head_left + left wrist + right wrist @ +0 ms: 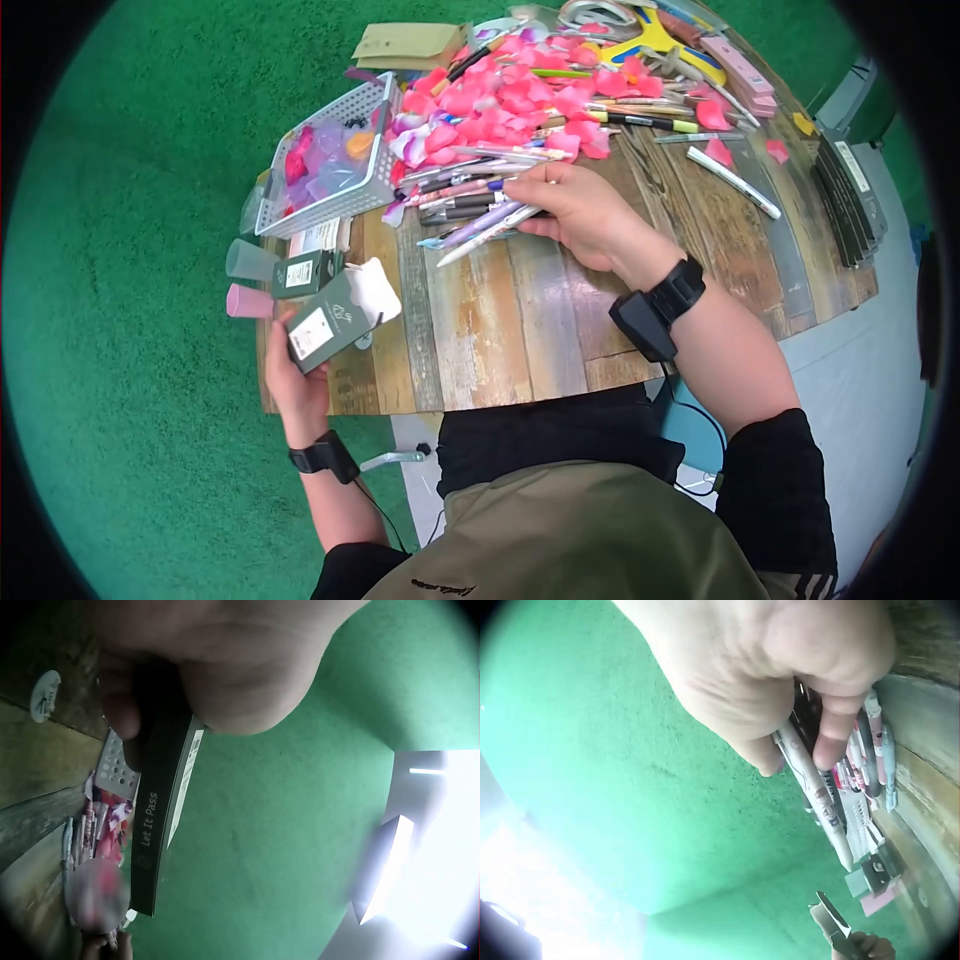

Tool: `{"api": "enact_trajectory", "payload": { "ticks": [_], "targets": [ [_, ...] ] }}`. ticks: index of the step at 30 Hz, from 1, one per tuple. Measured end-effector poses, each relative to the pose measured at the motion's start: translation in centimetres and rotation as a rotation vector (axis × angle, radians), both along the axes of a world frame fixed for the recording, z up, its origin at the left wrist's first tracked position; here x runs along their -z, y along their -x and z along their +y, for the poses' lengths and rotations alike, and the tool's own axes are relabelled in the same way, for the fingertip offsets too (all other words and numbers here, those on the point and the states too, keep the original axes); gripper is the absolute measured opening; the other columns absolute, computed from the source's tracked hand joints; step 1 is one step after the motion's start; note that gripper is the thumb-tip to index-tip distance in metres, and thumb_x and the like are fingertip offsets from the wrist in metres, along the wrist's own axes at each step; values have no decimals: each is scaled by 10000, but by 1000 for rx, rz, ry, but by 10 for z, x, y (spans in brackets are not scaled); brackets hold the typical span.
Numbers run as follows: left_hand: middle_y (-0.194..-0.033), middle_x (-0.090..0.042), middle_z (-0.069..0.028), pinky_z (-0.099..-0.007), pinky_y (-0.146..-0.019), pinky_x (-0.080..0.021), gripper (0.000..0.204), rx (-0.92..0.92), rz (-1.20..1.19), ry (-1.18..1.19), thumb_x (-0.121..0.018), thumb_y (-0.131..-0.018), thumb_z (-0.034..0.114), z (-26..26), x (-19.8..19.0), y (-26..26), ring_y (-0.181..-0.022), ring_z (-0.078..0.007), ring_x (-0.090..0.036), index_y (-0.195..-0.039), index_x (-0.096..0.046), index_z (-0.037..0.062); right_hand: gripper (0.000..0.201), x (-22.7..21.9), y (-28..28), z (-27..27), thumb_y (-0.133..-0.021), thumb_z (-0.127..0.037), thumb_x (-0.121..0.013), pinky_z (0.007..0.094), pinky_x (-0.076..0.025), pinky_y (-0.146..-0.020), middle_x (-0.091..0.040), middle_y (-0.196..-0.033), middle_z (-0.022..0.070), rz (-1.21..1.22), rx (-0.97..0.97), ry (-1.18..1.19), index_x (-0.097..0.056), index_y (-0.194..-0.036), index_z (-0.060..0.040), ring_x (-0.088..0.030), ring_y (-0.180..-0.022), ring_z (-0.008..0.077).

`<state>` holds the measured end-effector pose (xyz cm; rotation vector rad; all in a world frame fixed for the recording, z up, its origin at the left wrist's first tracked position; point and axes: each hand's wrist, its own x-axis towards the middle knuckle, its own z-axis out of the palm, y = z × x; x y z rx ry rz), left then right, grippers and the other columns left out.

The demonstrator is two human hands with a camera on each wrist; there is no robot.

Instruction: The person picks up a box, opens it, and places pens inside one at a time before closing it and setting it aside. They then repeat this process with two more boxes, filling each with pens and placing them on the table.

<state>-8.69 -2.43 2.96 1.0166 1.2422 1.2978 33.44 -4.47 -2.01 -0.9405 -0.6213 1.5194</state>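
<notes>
My left hand (292,368) grips a dark green cardboard box (338,318) by its lower end, over the table's left front edge. The box's end flap is raised and shows white inside; its narrow side reads "Let It Pass" in the left wrist view. Several pens are pinched between the thumb and fingers of my right hand (588,212). Among them are a white pen (816,791) with a printed pattern and a lilac pen (478,226), their tips toward the left. More pens (455,185) lie in a pile just beyond this hand.
A white perforated basket (378,185) holds colourful plastic pieces. Pink petals (500,95) cover pens at the back. A second green box (298,274), a clear cup (250,261) and a pink cup (248,301) sit left. A white marker (735,184) and dark flat packs (842,205) lie right.
</notes>
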Motion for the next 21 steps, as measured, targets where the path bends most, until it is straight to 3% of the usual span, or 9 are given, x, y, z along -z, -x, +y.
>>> {"api": "enact_trajectory", "payload": {
  "ticks": [3,4,7,8,11,14,19,21],
  "targets": [
    [-1110,-749,-68,-265,-517,-512,419,-44,-52,66,-454,-1144,368,-14,23,1,-793,-143,-718,-1366,-608,47,170,10,13,-2,-973,-235,-793,290,-558,-814,-703,-1007,7,-232,-55,-80,-734,-1022,-82,-665,-926,106],
    [-1112,-748,-69,-264,-517,-515,420,-51,-64,83,-453,-1145,368,-16,28,1,-795,-143,-718,-1365,-608,46,128,9,13,-4,-946,-193,-775,346,-561,-824,-727,-966,47,-469,-98,-148,-748,-950,-67,-700,-912,176],
    [-1075,-740,-86,-269,-505,-523,408,-75,-51,121,-459,-1139,378,-20,50,-3,-764,-155,-714,-1324,-603,44,109,9,15,-12,-908,-163,-752,410,-557,-842,-737,-954,103,-1172,-45,-620,-761,-943,-59,-710,-934,279],
    [-1055,-736,-92,-277,-499,-518,403,-94,10,92,-462,-1138,378,-21,51,-10,-737,-158,-705,-1314,-602,44,115,9,17,-13,-880,-153,-741,459,-554,-870,-728,-986,135,-1208,-51,-683,-770,-957,-74,-689,-983,352],
    [-994,-725,-105,-298,-496,-504,395,-71,66,68,-470,-1134,379,-24,49,-18,-668,-165,-670,-1301,-597,43,143,6,18,-17,-870,-185,-774,443,-553,-886,-734,-974,104,-1389,-101,-729,-773,-969,-82,-688,-994,323],
    [-987,-726,-105,-298,-506,-505,403,-48,115,78,-454,-1139,381,-22,52,-14,-657,-167,-660,-1308,-591,42,192,-7,20,-24,-852,-230,-804,472,-533,-945,-725,-1104,91,-1355,-56,-809,-776,-988,-98,-660,-1127,325],
    [-993,-729,-101,-300,-508,-511,411,-69,29,78,-421,-1147,378,-22,53,-9,-680,-166,-682,-1326,-581,44,208,-9,52,-48,-827,-219,-814,552,-412,-1161,-615,-1410,86,-1341,-318,-959,-777,-1010,-128,-483,-1434,378],
    [-997,-729,-100,-299,-510,-515,416,-62,25,87,-413,-1149,380,-23,55,-1,-697,-168,-695,-1331,-578,44,254,-3,50,-46,-811,-203,-823,561,-411,-1168,-622,-1420,83,-1471,-348,-934,-766,-1046,-126,-490,-1434,373]
  ]
}}
